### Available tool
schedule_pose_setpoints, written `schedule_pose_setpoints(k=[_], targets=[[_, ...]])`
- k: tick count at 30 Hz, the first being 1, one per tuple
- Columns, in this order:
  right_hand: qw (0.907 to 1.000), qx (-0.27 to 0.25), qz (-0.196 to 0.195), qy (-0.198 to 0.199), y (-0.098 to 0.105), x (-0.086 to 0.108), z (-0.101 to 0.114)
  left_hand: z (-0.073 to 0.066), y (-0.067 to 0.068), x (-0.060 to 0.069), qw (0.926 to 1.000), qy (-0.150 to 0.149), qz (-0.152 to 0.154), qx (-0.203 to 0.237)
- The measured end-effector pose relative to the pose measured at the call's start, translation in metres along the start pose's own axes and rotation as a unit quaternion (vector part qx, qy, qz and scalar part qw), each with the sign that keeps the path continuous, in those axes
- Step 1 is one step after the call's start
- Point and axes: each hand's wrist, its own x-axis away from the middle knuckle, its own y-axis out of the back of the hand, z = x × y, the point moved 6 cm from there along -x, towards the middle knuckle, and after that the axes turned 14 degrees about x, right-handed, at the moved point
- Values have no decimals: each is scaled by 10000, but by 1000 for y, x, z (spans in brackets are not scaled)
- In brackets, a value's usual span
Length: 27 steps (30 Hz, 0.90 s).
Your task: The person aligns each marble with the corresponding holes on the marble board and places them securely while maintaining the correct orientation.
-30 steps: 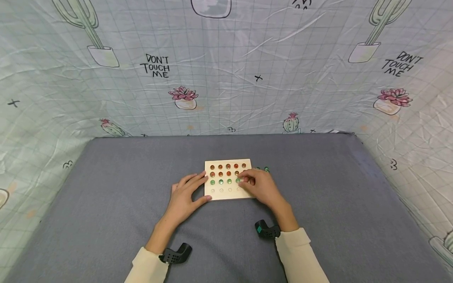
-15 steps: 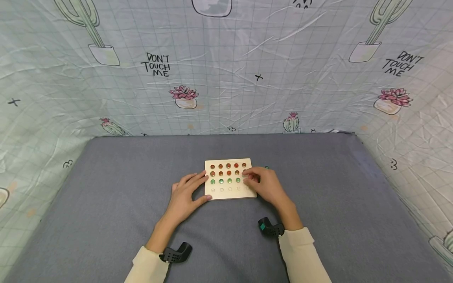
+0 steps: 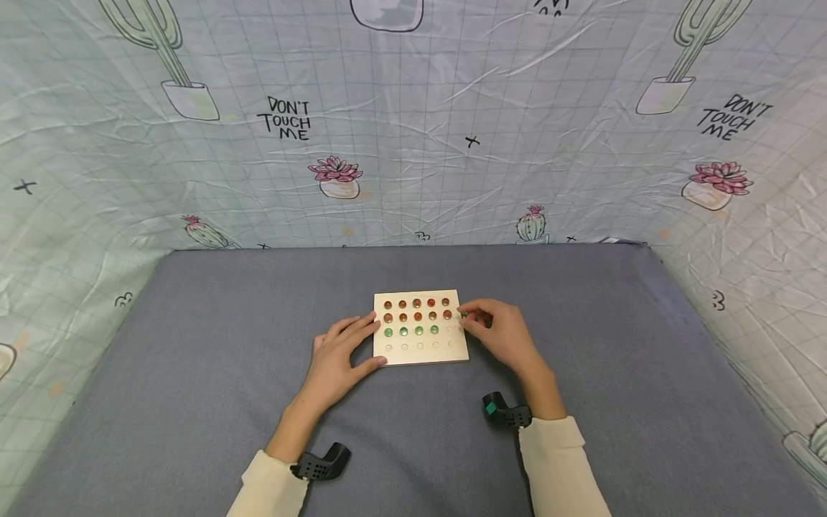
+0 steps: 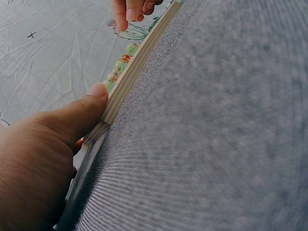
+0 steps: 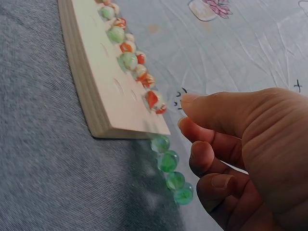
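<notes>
A pale wooden board (image 3: 426, 355) lies on the grey cloth with rows of round hollows. Marbles with orange-red patterns (image 3: 416, 304) fill the two far rows; green marbles (image 3: 418, 331) sit in part of the third. My left hand (image 3: 336, 366) rests along the board's left edge, fingers extended, thumb (image 4: 98, 91) touching the near corner. Just beyond the right edge, my right hand (image 3: 504, 334) hovers with thumb and fingers bent, nothing visible between them. Several loose green marbles (image 5: 168, 161) lie in a line beside the board, mostly hidden by that hand in the head view.
Grey cloth (image 3: 258, 309) covers the table around the board. Behind and at the sides hangs a pale sheet (image 3: 413, 143) printed with cacti. A black wrist camera (image 3: 321, 463) is on the left wrist, and another camera (image 3: 507, 411) is on the right.
My right hand has moved right, away from the fourth green marble in the third row to beyond the board's right edge, uncovering the row ends. The left hand stays put.
</notes>
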Motion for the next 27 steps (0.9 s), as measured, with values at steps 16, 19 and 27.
schedule_pose_setpoints(k=[16,19,27], targets=[[9982,-366,-135,-447,17,4,-25,-1,0,0,10000,-34,26,24],[9977,-393,-162,-527,20,5,-30,-1,0,0,10000,-75,5,14],[9976,-246,-231,-605,21,7,-40,-1,0,0,10000,20,47,38]])
